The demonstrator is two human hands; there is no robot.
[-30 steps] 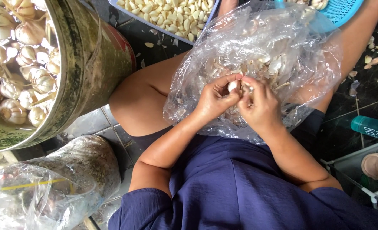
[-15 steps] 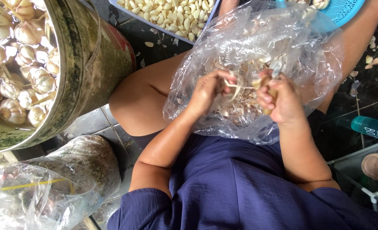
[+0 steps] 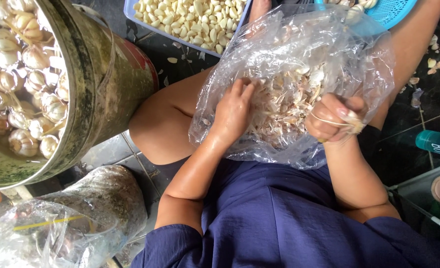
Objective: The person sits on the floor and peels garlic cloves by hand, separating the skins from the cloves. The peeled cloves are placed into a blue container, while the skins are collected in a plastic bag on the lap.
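- Two bare hands work at a clear plastic bag [image 3: 299, 54] that rests in the person's lap and holds a heap of papery garlic skins [image 3: 284, 106].
- Left hand [image 3: 232, 111] lies palm-down inside the bag's mouth, fingers loosely spread and pressed onto the skins; whether it has anything pinched underneath cannot be told.
- Right hand [image 3: 334, 118] sits at the bag's right edge, curled into a near fist, thumb and fingers pinched on a garlic stem [image 3: 351, 125] with dry strands trailing from it.
- Crinkled plastic rises behind both hands and blurs what lies further up in the bag.
- Left of the lap stands a big, stained metal bucket [image 3: 106, 94], full of whole garlic bulbs [image 3: 19, 84] in water; it crowds close to the bare left knee [image 3: 165, 124].
- Beyond the bag, a pale blue tray [image 3: 130, 9] carries peeled cloves [image 3: 190, 17], and a blue mesh basket [image 3: 393, 10] shows at the top right, partly behind the bag.
- Lower left holds another crumpled clear bag [image 3: 26, 238] against a grimy sack [image 3: 106, 203].
- Loose skins litter the dark tiled floor [image 3: 408, 129]; a teal bottle [image 3: 435, 143] lies at the right edge.
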